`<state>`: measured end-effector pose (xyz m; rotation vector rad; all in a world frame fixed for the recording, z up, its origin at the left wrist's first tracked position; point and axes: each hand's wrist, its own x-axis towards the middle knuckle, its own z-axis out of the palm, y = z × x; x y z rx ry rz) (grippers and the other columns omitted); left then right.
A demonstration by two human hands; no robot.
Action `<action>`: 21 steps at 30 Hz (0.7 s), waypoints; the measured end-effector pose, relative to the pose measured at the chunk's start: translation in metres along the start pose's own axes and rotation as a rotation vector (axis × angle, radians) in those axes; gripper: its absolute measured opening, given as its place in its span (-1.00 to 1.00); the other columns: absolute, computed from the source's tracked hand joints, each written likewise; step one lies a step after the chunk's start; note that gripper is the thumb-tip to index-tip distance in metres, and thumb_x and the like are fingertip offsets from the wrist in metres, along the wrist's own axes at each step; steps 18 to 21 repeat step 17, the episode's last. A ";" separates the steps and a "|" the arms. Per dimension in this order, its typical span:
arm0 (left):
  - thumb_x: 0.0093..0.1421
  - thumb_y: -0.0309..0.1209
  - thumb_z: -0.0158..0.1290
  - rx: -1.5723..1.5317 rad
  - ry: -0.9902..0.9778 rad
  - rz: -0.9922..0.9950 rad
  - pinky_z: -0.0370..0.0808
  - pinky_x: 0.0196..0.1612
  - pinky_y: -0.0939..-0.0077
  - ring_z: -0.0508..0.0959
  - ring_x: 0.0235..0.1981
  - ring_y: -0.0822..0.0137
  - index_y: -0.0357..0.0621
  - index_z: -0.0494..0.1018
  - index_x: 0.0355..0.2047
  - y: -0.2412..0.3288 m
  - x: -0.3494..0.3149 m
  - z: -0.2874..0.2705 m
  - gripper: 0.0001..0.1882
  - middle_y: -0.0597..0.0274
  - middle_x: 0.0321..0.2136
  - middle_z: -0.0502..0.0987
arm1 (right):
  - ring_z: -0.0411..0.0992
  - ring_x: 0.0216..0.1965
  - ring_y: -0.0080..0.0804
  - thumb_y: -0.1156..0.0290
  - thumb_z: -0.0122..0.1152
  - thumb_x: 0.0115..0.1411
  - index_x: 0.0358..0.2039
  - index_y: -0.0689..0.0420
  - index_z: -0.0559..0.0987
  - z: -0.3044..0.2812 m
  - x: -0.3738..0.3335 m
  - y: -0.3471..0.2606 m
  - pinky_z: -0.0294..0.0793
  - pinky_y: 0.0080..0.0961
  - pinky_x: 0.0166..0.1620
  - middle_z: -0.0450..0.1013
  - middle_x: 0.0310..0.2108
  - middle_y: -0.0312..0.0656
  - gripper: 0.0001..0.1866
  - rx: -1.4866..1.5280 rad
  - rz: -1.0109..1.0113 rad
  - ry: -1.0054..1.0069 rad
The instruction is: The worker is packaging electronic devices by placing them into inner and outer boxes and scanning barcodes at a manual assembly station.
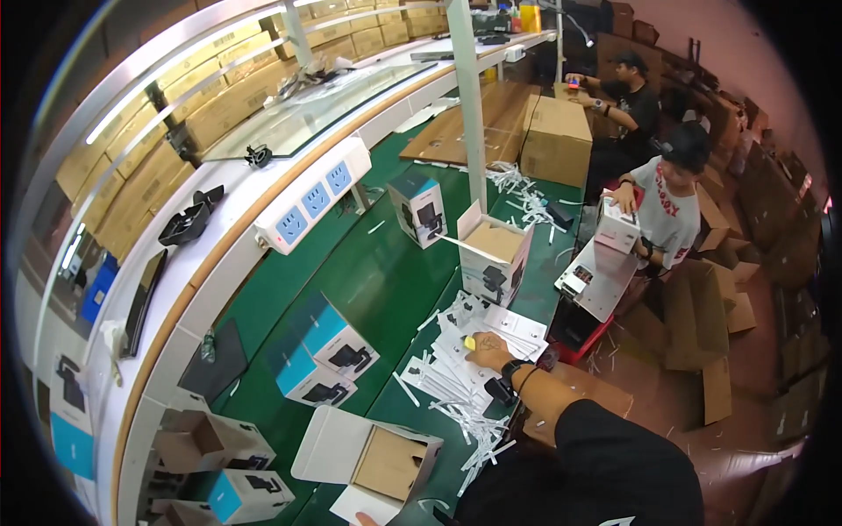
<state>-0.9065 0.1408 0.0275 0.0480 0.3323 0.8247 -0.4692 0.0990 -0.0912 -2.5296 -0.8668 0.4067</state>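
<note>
My right hand (pixel 493 354) reaches over a pile of white paper strips (pixel 465 412) and flat white printed sheets (pixel 519 328). Its fingers are closed around a small yellow object (pixel 471 343) whose kind I cannot make out. A black watch and a band are on that wrist. Of my left hand (pixel 365 520) only a fingertip shows at the lower edge, by the front flap of an open white box (pixel 320 451) with a brown cardboard insert. Another open white box (pixel 495 272), with a brown inside, stands just beyond my right hand.
Closed white-and-blue boxes (pixel 329 351) stand on the green table (pixel 368 267); more boxes (pixel 250 495) sit at lower left. A shelf with a power strip (pixel 314 197) and a metal post (pixel 467 105) rises over it. Two people work at the right; one (pixel 671 206) handles a white box.
</note>
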 end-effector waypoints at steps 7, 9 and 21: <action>0.33 -0.52 0.08 0.842 0.523 0.709 0.53 -0.11 0.43 0.58 -0.22 0.35 -0.38 0.46 0.00 0.009 -0.027 -0.031 -0.74 0.13 -0.19 0.61 | 0.56 -0.47 -0.51 0.44 0.33 0.20 -0.28 0.24 0.64 -0.120 -0.083 -0.124 0.52 -0.55 -0.42 0.63 -0.43 -0.18 -0.86 0.888 -0.297 0.346; 0.32 -0.46 0.07 0.929 0.455 0.628 0.63 -0.09 0.26 0.64 -0.17 0.23 -0.32 0.45 0.03 0.014 -0.018 -0.047 -0.70 0.11 -0.10 0.61 | 0.57 -0.46 -0.58 0.51 0.31 0.21 -0.26 0.23 0.67 -0.158 -0.160 -0.195 0.51 -0.58 -0.44 0.64 -0.42 -0.19 -0.89 1.313 -0.457 0.127; 0.29 -0.55 0.10 0.721 0.472 0.485 0.60 0.05 0.09 0.63 -0.13 0.17 -0.34 0.44 0.06 0.016 -0.048 -0.022 -0.67 0.00 -0.07 0.60 | 0.56 -0.54 -0.01 0.27 0.38 0.06 -0.30 0.10 0.56 -0.008 -0.220 -0.261 0.54 -0.22 -0.48 0.54 -0.53 -0.10 -0.74 0.315 -1.130 -0.073</action>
